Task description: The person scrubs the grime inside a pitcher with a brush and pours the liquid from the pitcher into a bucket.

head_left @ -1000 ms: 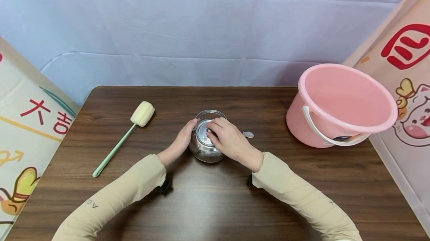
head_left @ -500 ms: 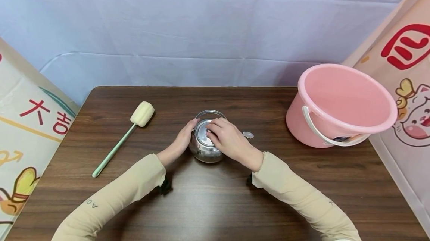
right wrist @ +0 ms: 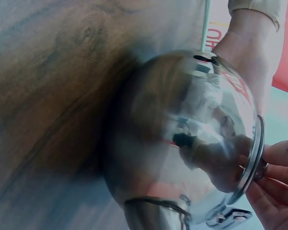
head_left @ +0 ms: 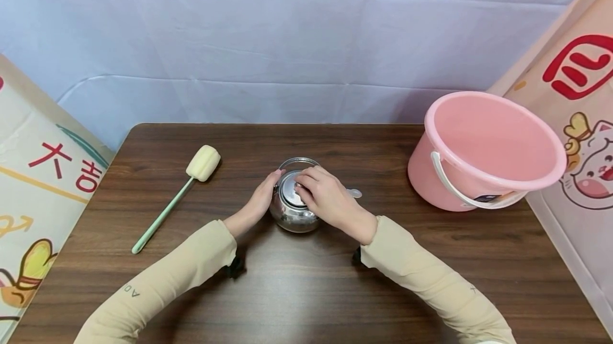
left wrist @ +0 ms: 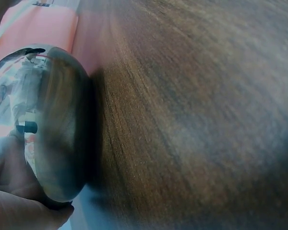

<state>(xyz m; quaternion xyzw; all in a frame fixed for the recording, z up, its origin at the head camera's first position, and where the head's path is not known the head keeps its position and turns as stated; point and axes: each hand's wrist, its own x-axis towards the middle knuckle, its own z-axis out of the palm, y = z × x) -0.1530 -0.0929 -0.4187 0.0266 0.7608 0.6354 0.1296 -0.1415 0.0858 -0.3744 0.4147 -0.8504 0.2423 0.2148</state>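
A shiny round metal teapot (head_left: 293, 219) stands upright on the table, its hoop handle (head_left: 299, 161) at the far side. In the right wrist view, the spout (right wrist: 156, 215) shows at the bottom. My left hand (head_left: 258, 197) rests along the teapot's left side with its fingers extended. With thumb and fingers, my right hand (head_left: 330, 195) pinches the small knob on top of the lid (head_left: 289, 189). The lid (right wrist: 252, 165) sits at the teapot's mouth, slightly raised. In the left wrist view, the teapot's side (left wrist: 62, 129) is near the fingers.
A green-handled sponge brush (head_left: 203, 163) lies to the left on the wooden table (head_left: 297, 291). At the right stands a pink bucket (head_left: 440, 173) with a white handle. A small pale tab (head_left: 354, 193) shows just right of the teapot. A pale cloth (head_left: 287, 40) hangs behind.
My right hand has shifted very slightly, and the lid looks a little lifted and tilted. The left hand and the teapot's body have stayed in place.
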